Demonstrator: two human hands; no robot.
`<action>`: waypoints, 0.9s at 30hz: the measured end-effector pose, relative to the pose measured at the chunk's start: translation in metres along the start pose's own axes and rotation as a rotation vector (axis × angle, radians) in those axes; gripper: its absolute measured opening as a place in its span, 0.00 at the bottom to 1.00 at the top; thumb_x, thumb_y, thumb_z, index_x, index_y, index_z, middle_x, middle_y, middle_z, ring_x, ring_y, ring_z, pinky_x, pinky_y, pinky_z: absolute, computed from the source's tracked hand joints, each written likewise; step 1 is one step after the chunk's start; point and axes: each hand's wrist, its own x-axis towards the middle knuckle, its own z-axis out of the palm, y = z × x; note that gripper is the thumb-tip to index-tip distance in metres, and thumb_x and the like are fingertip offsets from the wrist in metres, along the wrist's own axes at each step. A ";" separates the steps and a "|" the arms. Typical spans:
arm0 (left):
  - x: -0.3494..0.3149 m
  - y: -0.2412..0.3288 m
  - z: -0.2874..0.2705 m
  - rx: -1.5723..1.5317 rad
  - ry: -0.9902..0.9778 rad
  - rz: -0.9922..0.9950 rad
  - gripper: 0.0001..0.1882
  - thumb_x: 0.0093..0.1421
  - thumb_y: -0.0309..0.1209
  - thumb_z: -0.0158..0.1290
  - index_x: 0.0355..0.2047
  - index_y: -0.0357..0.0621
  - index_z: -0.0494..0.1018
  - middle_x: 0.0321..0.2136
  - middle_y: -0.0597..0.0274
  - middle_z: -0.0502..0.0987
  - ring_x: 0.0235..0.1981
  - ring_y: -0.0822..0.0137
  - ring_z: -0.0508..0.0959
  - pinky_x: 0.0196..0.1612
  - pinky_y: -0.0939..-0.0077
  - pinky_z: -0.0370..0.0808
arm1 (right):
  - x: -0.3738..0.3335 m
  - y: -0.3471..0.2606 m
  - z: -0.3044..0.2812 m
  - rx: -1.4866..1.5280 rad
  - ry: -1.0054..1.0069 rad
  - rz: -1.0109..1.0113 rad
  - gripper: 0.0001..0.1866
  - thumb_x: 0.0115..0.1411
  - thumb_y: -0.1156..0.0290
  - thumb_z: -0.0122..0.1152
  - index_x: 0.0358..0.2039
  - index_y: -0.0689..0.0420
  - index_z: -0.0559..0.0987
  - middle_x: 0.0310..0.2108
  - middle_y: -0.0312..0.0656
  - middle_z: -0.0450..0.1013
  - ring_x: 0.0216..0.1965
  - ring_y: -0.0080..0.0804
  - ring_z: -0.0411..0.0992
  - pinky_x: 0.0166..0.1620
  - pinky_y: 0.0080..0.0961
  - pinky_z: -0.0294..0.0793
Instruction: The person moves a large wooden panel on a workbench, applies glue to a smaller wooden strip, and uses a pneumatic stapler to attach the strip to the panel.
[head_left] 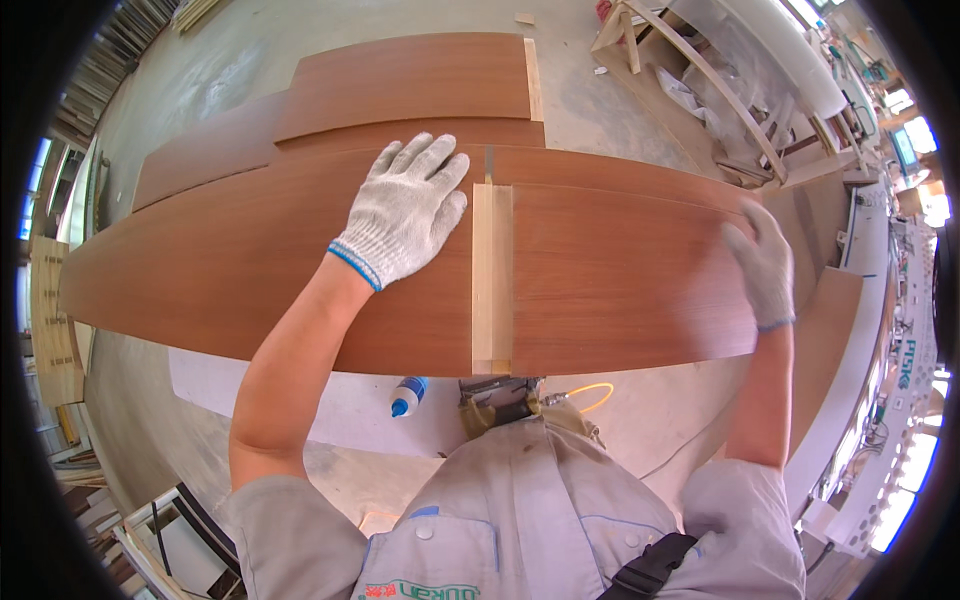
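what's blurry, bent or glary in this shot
In the head view, the right hand is smeared by motion blur, while the left hand looks fairly crisp; also in the head view, the fisheye bows the brown panel's front edge, and windows at the right rim glare white.

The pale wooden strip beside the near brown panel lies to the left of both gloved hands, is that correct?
Not quite. In the head view, the pale wooden strip beside the near brown panel lies between the gloved left hand and right hand.
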 end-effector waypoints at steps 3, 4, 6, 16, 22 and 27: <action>0.006 0.000 -0.004 0.039 0.003 0.014 0.23 0.71 0.38 0.50 0.62 0.44 0.74 0.66 0.51 0.69 0.67 0.48 0.68 0.71 0.49 0.63 | -0.035 0.100 -0.042 -0.064 0.116 0.246 0.39 0.61 0.56 0.70 0.65 0.70 0.72 0.64 0.57 0.72 0.65 0.44 0.71 0.68 0.34 0.67; 0.013 0.003 -0.006 0.019 -0.010 0.015 0.22 0.71 0.38 0.50 0.62 0.45 0.74 0.65 0.52 0.70 0.66 0.48 0.69 0.70 0.50 0.64 | -0.048 0.127 -0.050 -0.073 0.137 0.315 0.40 0.62 0.57 0.70 0.65 0.72 0.70 0.65 0.56 0.71 0.66 0.43 0.70 0.69 0.33 0.65; 0.023 0.005 -0.005 -0.017 -0.036 0.006 0.22 0.71 0.38 0.50 0.62 0.48 0.75 0.62 0.54 0.72 0.64 0.50 0.71 0.68 0.51 0.64 | -0.068 0.131 -0.050 0.022 0.077 0.386 0.37 0.63 0.58 0.69 0.65 0.71 0.71 0.63 0.54 0.73 0.64 0.39 0.71 0.67 0.33 0.67; 0.073 -0.018 -0.003 -0.375 -0.264 -0.105 0.21 0.71 0.40 0.50 0.60 0.48 0.78 0.51 0.57 0.81 0.57 0.56 0.77 0.64 0.62 0.70 | -0.069 0.092 -0.036 0.091 -0.019 0.340 0.27 0.62 0.61 0.72 0.56 0.66 0.79 0.46 0.45 0.83 0.47 0.32 0.79 0.55 0.31 0.76; 0.079 -0.017 -0.001 -0.583 -0.304 -0.225 0.19 0.69 0.38 0.54 0.56 0.45 0.80 0.49 0.55 0.82 0.52 0.57 0.81 0.58 0.65 0.76 | -0.068 0.097 -0.036 0.077 -0.012 0.343 0.28 0.62 0.61 0.71 0.56 0.67 0.79 0.47 0.47 0.83 0.48 0.33 0.79 0.56 0.31 0.76; 0.080 -0.026 0.009 -0.503 -0.225 -0.100 0.19 0.69 0.38 0.56 0.56 0.42 0.80 0.49 0.54 0.83 0.51 0.58 0.82 0.57 0.66 0.77 | -0.066 0.086 -0.036 0.049 -0.029 0.331 0.29 0.63 0.57 0.70 0.56 0.67 0.79 0.46 0.48 0.83 0.48 0.35 0.79 0.56 0.32 0.76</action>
